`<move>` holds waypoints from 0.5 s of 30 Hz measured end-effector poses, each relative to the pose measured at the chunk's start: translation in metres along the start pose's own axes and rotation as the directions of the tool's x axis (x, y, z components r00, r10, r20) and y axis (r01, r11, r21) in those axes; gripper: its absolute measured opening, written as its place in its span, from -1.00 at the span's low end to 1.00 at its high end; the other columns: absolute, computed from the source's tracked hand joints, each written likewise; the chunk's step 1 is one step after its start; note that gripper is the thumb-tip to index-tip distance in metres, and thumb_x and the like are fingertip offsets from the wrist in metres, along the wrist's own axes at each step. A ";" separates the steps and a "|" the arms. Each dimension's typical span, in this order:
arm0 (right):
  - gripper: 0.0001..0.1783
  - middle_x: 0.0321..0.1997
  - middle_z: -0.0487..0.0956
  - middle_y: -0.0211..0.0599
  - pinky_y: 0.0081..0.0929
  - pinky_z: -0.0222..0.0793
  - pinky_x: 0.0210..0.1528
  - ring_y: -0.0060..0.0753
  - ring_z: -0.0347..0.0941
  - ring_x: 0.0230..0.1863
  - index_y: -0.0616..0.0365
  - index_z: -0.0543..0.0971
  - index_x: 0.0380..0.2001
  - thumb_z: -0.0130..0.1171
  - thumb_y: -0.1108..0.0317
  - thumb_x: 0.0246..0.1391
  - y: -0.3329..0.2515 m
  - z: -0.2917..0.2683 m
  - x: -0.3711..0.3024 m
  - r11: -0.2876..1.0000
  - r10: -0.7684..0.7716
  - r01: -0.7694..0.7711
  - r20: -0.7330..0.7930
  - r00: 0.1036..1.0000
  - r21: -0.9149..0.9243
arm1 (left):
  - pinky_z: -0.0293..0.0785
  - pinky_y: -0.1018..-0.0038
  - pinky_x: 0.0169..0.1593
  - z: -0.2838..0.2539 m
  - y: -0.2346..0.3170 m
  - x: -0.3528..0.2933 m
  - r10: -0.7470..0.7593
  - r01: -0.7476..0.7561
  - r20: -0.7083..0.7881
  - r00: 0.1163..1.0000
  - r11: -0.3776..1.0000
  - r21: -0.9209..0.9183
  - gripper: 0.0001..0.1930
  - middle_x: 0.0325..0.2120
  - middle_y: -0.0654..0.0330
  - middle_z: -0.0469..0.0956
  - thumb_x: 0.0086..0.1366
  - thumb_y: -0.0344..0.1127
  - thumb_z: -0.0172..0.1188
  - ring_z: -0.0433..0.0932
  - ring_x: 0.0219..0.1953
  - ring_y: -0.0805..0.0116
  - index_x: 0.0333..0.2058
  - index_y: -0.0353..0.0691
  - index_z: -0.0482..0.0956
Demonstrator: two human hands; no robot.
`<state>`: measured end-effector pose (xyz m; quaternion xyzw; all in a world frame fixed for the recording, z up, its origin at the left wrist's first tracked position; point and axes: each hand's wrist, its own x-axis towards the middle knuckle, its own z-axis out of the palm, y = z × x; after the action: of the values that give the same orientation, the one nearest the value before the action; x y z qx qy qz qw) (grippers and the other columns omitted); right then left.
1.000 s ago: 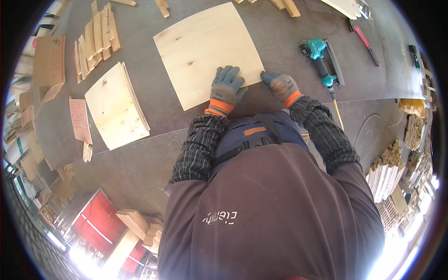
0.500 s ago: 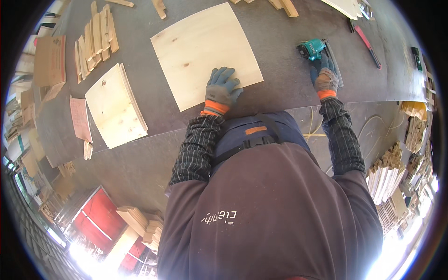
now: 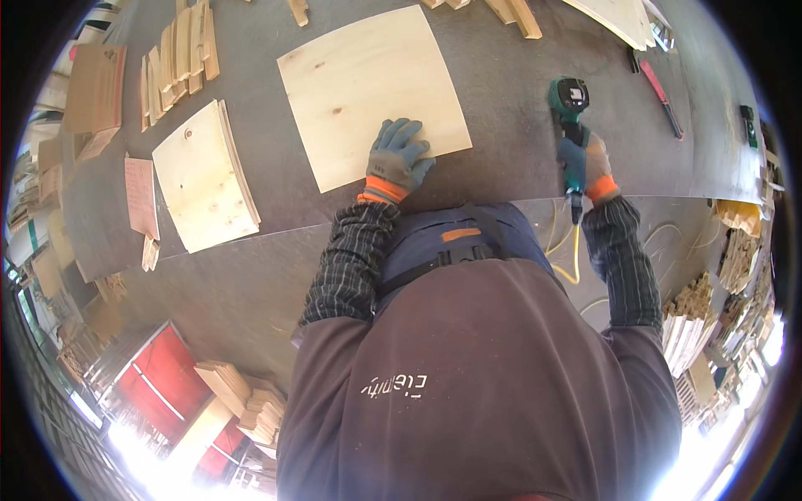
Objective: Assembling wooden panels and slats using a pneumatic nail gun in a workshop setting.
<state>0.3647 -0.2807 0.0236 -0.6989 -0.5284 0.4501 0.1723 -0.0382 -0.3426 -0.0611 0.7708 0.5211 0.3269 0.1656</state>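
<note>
My left hand [image 3: 398, 159], in a blue and grey work glove, lies flat with its fingers stretched over the near edge of a square plywood panel [image 3: 368, 79]. To the right, my gloved right hand [image 3: 595, 164] is wrapped round the handle of a teal and black nail gun [image 3: 570, 98]. The gun stands upright at the table's near edge, its head seen from above; whether its nose touches the table is hidden. A yellow air hose [image 3: 576, 250] hangs from the handle's lower end.
A stack of plywood panels [image 3: 200, 179] lies at the left, beside a pinkish board [image 3: 141, 196]. Wooden strips [image 3: 180, 54] and a cardboard box [image 3: 93, 88] are behind it. A red-handled tool [image 3: 660, 93] lies far right. More panels [image 3: 614, 18] rest at the back.
My right hand has closed round the nail gun's handle and turned the gun from lying on its side to upright. The hose now shows below it. My left hand stays on the panel.
</note>
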 end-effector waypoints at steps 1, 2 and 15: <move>-0.58 -0.43 0.57 -0.47 -0.52 0.42 -0.39 -0.63 0.48 -0.45 0.27 0.60 0.02 0.32 0.36 0.07 -0.019 0.001 -0.020 0.997 -0.002 -0.005 0.100 0.995 0.079 | 0.37 -0.08 0.38 -0.001 0.001 0.000 0.010 -0.010 0.000 1.000 1.000 0.006 -0.66 0.13 0.11 0.59 -0.08 -0.21 0.60 0.49 0.26 -0.04 -0.28 -0.09 0.74; -0.64 -0.43 0.57 -0.47 -0.51 0.41 -0.40 -0.62 0.48 -0.45 0.27 0.62 -0.05 0.31 0.37 0.07 -0.040 0.006 -0.041 0.979 -0.049 0.011 0.184 0.982 0.203 | 0.37 -0.08 0.38 0.000 0.001 0.000 0.009 -0.009 -0.004 1.000 1.000 0.003 -0.66 0.13 0.11 0.59 -0.08 -0.21 0.60 0.49 0.26 -0.04 -0.28 -0.09 0.74; -0.65 -0.35 0.60 -0.40 -0.45 0.49 -0.34 -0.57 0.51 -0.39 0.30 0.64 -0.08 0.29 0.33 0.09 -0.093 0.066 -0.078 0.976 0.034 -0.137 0.502 0.864 0.170 | 0.36 -0.08 0.40 -0.003 0.003 0.000 -0.024 0.024 -0.003 1.000 1.000 -0.006 -0.66 0.14 0.12 0.61 -0.06 -0.19 0.62 0.52 0.26 -0.02 -0.28 -0.07 0.76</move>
<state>0.2539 -0.3306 0.0896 -0.5618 -0.4752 0.6724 0.0800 -0.0383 -0.3441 -0.0569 0.7635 0.5297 0.3277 0.1709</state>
